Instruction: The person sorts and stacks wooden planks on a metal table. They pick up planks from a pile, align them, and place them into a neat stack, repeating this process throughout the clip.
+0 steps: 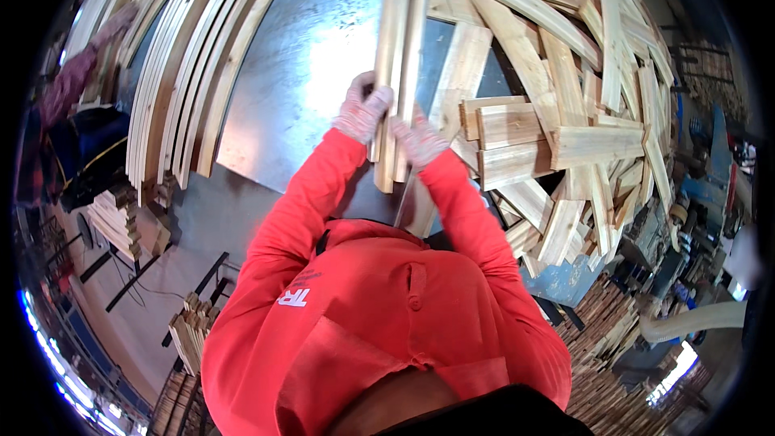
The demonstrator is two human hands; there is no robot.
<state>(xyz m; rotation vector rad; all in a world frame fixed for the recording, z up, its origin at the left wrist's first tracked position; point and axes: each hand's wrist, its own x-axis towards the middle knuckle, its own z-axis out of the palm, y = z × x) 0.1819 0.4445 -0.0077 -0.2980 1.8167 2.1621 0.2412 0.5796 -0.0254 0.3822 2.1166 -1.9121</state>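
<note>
Running between left hand and right hand, wooden boards.

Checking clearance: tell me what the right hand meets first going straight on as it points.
The right hand would first meet the held boards; it seems against them, though depth is unclear.

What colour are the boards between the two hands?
The boards are pale yellowish wood, seen best in the head view.
</note>
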